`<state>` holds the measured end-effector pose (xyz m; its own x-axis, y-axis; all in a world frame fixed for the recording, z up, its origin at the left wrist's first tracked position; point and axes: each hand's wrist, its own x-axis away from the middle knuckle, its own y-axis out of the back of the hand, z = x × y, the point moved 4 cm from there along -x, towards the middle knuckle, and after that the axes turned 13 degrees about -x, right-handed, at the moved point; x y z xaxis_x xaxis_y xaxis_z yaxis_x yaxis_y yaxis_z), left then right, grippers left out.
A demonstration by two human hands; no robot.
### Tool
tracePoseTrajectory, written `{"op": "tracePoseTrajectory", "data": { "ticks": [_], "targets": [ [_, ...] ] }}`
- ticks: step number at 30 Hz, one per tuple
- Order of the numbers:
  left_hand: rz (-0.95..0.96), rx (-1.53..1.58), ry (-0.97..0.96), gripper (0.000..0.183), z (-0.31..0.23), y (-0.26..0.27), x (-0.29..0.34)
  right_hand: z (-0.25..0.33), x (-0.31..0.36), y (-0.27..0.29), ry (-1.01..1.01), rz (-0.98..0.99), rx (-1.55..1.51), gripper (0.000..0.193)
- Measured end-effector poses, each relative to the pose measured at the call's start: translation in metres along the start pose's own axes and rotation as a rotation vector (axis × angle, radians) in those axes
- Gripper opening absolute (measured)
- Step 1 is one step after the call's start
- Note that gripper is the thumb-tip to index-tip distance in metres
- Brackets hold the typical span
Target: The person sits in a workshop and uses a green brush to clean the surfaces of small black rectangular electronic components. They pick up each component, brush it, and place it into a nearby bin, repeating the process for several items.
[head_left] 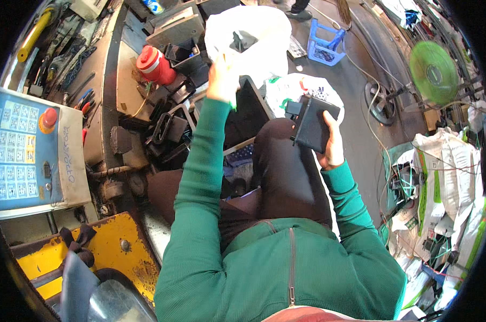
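Observation:
My right hand [333, 144] is closed on a black rectangular plastic box [317, 126], above my right thigh. The thumb lies over its face, and smaller black blocks stick out from its left side. My left hand [223, 80] reaches forward at the near edge of a large white sack [272, 37]. Glare washes out its fingers, so their pose and anything in them cannot be made out. Inside the sack's mouth a dark piece [240, 42] shows. Below the left hand stands a black open bin [248, 110].
Black trays and parts [170, 126] crowd the left, beside a red jug [155, 65]. A control panel [25, 153] with a red button stands far left. Ahead are a white bag [307, 91] and a blue plastic stool [327, 43]. At right are a green fan [433, 72] and sacks [447, 177].

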<state>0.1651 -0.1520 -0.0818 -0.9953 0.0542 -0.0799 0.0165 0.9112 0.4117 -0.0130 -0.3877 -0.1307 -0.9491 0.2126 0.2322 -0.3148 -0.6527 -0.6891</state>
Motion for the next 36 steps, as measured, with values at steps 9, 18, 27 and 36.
{"op": "tracePoseTrajectory", "data": {
  "ticks": [9,18,27,36],
  "targets": [
    [0.262,-0.429,-0.395,0.035,-0.037,-0.005,0.207,-0.006,0.034,0.005,-0.229,-0.060,0.103,0.033],
    [0.200,-0.678,-0.770,0.026,-0.022,-0.011,0.212,-0.016,0.025,-0.004,-0.066,0.066,0.567,0.032],
    [0.038,-0.703,-0.738,0.026,-0.011,-0.002,0.160,-0.017,0.026,-0.016,-0.071,0.171,0.752,0.037],
    [-0.167,-0.820,-0.358,0.028,0.035,0.017,0.095,-0.020,0.024,-0.016,-0.191,0.327,0.970,0.039]
  ]
}}
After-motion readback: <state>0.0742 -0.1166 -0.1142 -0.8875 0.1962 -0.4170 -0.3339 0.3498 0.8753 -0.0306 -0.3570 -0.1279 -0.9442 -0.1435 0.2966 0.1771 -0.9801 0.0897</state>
